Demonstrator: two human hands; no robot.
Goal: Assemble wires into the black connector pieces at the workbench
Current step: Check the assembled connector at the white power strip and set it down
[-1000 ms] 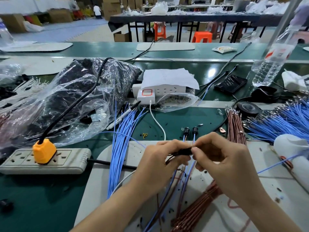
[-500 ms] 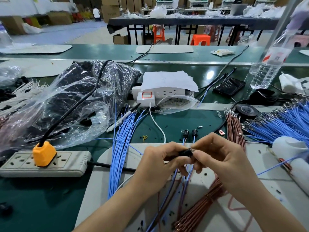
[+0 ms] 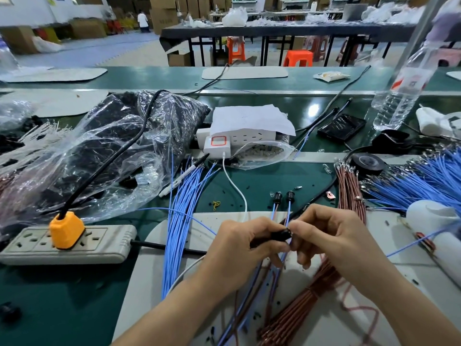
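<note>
A small black connector piece (image 3: 281,235) sits between both hands above the grey mat (image 3: 159,245). My left hand (image 3: 239,248) grips it from the left, fingers curled round it. My right hand (image 3: 326,236) pinches its right end with thumb and forefinger; what the fingertips hold there is hidden. Thin blue and brown wires hang from the connector toward me. Two finished black connectors (image 3: 284,196) with wires lie just beyond the hands. A bundle of blue wires (image 3: 179,221) lies to the left, a brown wire bundle (image 3: 350,186) to the right.
A grey power strip (image 3: 104,243) with an orange plug (image 3: 66,231) lies left. A plastic bag of black parts (image 3: 99,151) is behind it. Further blue wires (image 3: 419,183), black tape roll (image 3: 366,163), a phone (image 3: 341,127), a water bottle (image 3: 401,91) and a white charger block (image 3: 224,141) surround the mat.
Both hands stay together on the connector in nearly the same place; the fingers have shifted slightly round it.
</note>
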